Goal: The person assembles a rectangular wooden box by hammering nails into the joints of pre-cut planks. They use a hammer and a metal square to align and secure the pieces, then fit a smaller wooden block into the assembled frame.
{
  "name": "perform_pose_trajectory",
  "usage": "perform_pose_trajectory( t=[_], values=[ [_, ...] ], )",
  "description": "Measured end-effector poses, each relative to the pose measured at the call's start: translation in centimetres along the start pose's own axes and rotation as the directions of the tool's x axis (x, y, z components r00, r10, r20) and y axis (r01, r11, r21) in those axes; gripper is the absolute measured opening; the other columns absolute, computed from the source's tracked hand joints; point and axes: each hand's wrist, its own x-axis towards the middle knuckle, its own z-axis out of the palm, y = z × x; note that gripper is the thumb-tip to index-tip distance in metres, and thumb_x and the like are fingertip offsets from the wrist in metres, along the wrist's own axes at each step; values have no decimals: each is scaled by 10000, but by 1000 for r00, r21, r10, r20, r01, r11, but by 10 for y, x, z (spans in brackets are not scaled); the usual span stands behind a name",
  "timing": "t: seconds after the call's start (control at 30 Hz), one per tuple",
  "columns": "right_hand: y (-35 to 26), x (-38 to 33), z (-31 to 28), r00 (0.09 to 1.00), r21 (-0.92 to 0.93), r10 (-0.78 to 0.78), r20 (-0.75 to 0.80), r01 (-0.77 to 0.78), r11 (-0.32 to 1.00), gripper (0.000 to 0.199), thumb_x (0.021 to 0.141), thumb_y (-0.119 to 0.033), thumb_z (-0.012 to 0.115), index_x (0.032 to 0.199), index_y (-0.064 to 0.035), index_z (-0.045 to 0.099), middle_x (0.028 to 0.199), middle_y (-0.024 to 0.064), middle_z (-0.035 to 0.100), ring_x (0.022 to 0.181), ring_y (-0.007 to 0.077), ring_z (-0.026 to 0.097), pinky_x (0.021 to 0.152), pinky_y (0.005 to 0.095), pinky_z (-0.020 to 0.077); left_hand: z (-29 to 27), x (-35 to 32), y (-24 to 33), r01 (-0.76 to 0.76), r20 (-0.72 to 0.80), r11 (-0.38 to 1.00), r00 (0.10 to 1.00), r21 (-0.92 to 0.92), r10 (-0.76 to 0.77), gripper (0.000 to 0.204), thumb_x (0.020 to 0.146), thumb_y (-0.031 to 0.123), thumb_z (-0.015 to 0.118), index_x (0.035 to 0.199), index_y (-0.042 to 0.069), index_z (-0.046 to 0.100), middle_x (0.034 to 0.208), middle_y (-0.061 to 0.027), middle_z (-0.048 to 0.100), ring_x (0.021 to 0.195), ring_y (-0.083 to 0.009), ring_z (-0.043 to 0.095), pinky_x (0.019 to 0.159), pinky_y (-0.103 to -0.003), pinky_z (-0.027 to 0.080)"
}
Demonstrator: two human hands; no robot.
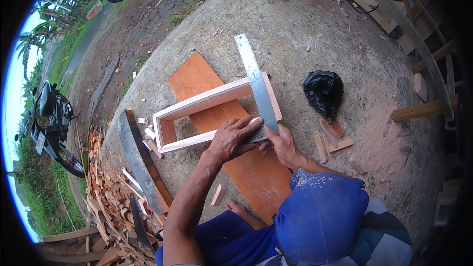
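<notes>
A pale wooden rectangular frame [202, 101] lies on an orange-brown plywood sheet [194, 76] on the concrete ground. A steel carpenter's square [253, 76] rests across the frame's right end, its long blade pointing away from me. My left hand [231, 139] presses down over the square's short arm on the frame's near rail. My right hand [282, 145] pinches the square at its corner, fingertips against the long blade's edge. Whether the right hand also holds a small tool is hidden.
A black plastic bag [322, 91] and several short wood offcuts [330, 140] lie to the right. A dark curved board [140, 155] and a scrap-wood pile [106, 192] sit at left. A wooden structure [419, 44] stands at upper right, and a motorcycle [51, 123] at far left.
</notes>
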Motion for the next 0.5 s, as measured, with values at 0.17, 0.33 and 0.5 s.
perform_pose_trajectory(
  t=[0.17,0.33,0.5],
  values=[
    [-34,-5,-41,977,24,-84,-198,91,996,292,1039,-355,643,1122,-75,643,847,29,693,582,111,638,521,258,540,-27,-24,-44,245,-302,969,926,30,-225,796,932,432,742,1601,155,411,1607,-158,456,1386,-402,502,1155,-497,406],
    [-67,1,-128,975,-25,-62,-211,58,998,184,1024,-283,655,1053,-102,638,810,9,683,533,111,623,474,249,527,-69,-108,-129,777,-496,624,578,89,-648,1018,887,480,776,1627,5,262,1587,-306,416,1451,-420,447,1201,-486,366],
    [-65,-13,-169,964,-91,85,-254,-111,990,193,1014,-288,664,1067,-104,644,822,-1,686,556,107,638,504,257,550,-60,-179,-165,773,-100,501,505,-389,-857,985,870,403,799,1596,-27,290,1337,-329,634,1202,-445,666,1033,-469,527]
  ],
)
